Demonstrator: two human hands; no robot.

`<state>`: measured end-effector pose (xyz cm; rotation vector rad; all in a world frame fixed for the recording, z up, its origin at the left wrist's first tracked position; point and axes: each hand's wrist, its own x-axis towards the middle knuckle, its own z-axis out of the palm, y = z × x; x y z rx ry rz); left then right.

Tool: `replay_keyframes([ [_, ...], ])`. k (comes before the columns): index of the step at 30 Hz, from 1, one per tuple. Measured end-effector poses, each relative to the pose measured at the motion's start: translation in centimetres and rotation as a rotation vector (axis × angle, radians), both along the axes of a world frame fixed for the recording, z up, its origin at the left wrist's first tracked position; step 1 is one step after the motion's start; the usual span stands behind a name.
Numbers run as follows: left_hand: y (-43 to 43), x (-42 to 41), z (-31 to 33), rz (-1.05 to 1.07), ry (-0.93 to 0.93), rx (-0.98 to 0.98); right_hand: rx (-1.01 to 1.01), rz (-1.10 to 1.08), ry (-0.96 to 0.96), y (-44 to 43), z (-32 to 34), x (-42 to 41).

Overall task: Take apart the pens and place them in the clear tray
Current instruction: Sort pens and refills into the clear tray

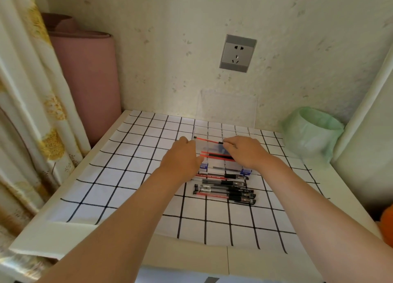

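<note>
Pink roll (85,81): it stands in the far left corner, well apart from your work, and plays no part in it.
Surface (127,176): the checked cloth gives a flat bed for everything you handle.
Left hand (182,155): it lies over the left end of the clear tray (223,168) with its fingers bent down at the wall, probably to stop the light box sliding. The fingertips are hidden, so you cannot tell whether it grips or only rests.
Red refill (207,140): you hold it level above the tray's far half and in line with the box. Its free end is just beside your left fingers, likely so that it drops in flat.
Loose parts (217,156): red and black pieces lie lengthwise inside the tray, so some pens are done.
Whole pens (225,189): a row lies side by side on the surface just in front of the tray, within easy reach. Much of the job looks left.
Lid (227,106): it is propped upright against the wall behind the tray, leaving the opening free.
Right hand (246,153): its fingertips pinch the refill's black right end, and the other fingers curl loosely.
Green-lined bin (312,132): it sits at the far right, near the tray but apart from it.
</note>
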<state>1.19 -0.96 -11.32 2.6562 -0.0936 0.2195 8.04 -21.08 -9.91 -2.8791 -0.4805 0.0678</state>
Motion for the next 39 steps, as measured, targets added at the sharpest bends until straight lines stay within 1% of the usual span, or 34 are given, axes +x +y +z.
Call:
replay_keyframes([
  [2,0.1,-0.1,0.0,-0.008,-0.007,0.015,0.051,0.003,0.013,0.0,0.2,-0.2],
  [4,0.2,-0.3,0.1,-0.023,-0.011,0.009,0.127,0.025,-0.022,-0.1,0.5,-0.7],
  [7,0.3,-0.8,0.3,-0.047,-0.067,0.024,0.19,0.088,-0.163,0.1,1.2,-1.7],
  [10,0.3,-1.3,0.7,-0.098,-0.199,0.031,0.191,0.171,-0.272,0.3,1.9,-3.6],
  [12,0.1,-1.8,1.1,-0.161,-0.253,0.02,0.166,0.219,-0.236,0.3,2.3,-5.1],
  [13,0.1,-2.1,1.2,-0.191,-0.252,0.017,0.154,0.235,-0.204,0.2,2.4,-5.7],
  [15,0.0,-2.7,1.3,-0.23,-0.191,0.02,0.111,0.244,-0.172,-0.2,2.5,-6.7],
  [19,0.0,-3.5,0.7,-0.256,-0.062,0.064,-0.082,0.214,-0.198,-1.0,2.4,-7.8],
  [21,-0.1,-3.7,0.5,-0.261,-0.028,0.08,-0.139,0.214,-0.205,-1.3,2.0,-8.0],
  [27,-0.4,-3.7,0.1,-0.279,-0.002,0.127,-0.257,0.228,-0.252,-1.7,0.2,-8.0],
  [31,-0.6,-3.5,-0.1,-0.28,0.006,0.139,-0.397,0.208,-0.266,-1.9,-0.8,-7.6],
  [39,-1.0,-3.0,-0.1,-0.287,0.038,0.169,-0.44,0.177,-0.275,-2.0,-1.3,-7.0],
])
